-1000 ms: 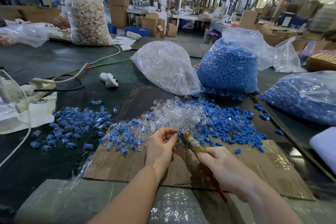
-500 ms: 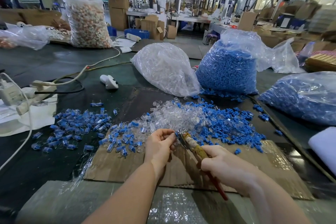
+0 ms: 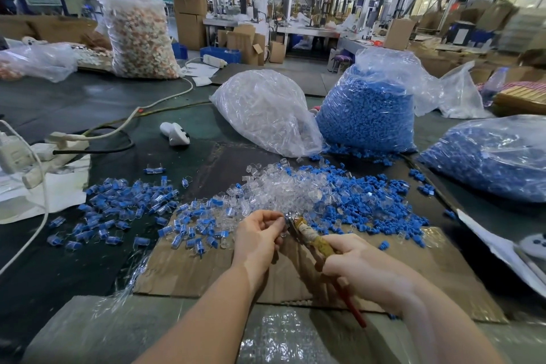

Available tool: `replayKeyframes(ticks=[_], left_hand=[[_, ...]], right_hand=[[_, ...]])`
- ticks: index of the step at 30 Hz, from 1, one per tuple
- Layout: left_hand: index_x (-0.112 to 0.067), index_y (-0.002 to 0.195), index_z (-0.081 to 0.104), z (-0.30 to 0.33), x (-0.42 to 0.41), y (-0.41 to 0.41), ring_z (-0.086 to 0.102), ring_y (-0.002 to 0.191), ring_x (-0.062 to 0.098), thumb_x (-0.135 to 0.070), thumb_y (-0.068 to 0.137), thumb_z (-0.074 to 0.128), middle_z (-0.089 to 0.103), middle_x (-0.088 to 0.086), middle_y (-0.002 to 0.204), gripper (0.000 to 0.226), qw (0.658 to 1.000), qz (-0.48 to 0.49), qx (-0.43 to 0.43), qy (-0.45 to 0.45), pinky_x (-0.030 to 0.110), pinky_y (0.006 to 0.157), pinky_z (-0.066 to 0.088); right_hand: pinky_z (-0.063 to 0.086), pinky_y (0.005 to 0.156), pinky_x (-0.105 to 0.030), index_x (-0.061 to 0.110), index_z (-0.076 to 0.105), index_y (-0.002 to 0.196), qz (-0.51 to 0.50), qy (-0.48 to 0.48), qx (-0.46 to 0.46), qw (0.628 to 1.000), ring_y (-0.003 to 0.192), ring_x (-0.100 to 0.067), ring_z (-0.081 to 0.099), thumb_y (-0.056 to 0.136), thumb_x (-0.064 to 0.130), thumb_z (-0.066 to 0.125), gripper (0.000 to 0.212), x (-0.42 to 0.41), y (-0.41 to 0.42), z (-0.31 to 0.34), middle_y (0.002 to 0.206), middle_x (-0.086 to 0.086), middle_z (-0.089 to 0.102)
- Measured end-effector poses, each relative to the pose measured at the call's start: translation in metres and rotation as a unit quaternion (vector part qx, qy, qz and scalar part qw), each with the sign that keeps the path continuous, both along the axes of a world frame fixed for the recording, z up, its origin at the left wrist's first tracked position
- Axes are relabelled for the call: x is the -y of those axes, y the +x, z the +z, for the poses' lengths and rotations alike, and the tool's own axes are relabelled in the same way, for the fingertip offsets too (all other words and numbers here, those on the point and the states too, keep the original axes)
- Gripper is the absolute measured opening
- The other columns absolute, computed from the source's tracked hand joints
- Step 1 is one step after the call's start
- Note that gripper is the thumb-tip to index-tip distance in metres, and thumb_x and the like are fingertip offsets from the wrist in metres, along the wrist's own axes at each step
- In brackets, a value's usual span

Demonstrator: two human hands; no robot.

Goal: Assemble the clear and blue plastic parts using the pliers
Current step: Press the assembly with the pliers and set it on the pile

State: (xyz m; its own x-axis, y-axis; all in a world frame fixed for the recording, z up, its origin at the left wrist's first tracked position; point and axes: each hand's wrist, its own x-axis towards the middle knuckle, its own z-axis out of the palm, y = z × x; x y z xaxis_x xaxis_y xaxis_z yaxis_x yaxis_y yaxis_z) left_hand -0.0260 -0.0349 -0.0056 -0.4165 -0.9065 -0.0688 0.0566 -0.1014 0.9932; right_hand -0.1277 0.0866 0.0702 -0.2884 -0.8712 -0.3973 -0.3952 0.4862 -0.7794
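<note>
Pliers (image 3: 307, 235) gripped in right hand (image 3: 363, 272), nose at left hand (image 3: 260, 239) fingertips pinching small clear part, over cardboard's (image 3: 189, 269) far edge.

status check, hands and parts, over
Right hand grips pliers. Left hand pinches a small part at the pliers' tip. Loose clear and blue parts piled just ahead; nothing blocking.

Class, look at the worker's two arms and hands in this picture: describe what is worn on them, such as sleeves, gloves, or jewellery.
Nothing is worn. The left hand and right hand are both bare, with no gloves. Both forearms are uncovered as far as the frame shows them, with no sleeve edge in view. No watch, bracelet or ring can be seen on either wrist or on the fingers.
</note>
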Motion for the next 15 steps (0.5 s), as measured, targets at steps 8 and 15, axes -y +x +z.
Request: replayKeyframes(ticks=[8, 15], left_hand=[[-0.012, 0.088, 0.062, -0.0005, 0.0008, 0.0003, 0.049, 0.042, -0.001, -0.002, 0.09, 0.056, 0.056, 0.0, 0.062, 0.012, 1.0, 0.004, -0.011, 0.01, 0.012, 0.041, 0.039], [-0.013, 0.087, 0.062, -0.0003, -0.0006, 0.0008, 0.049, 0.043, -0.001, -0.003, 0.089, 0.056, 0.057, 0.0, 0.063, 0.012, 1.0, 0.004, 0.003, -0.002, 0.013, 0.041, 0.039]], right_hand=[[0.035, 0.051, -0.024, 0.019, 0.047, 0.06, 0.022, -0.033, -0.109, 0.993, 0.054, -0.013, 0.043, 0.08, 0.004, 0.048, 0.025, -0.0001, 0.0055, -0.002, 0.065, 0.0, 0.048], [0.037, 0.056, -0.026, 0.012, 0.057, 0.077, 0.009, -0.019, -0.12, 0.993, 0.059, -0.014, 0.048, 0.08, 0.004, 0.047, 0.012, 0.0002, 0.0062, -0.0069, 0.074, 0.002, 0.049]])
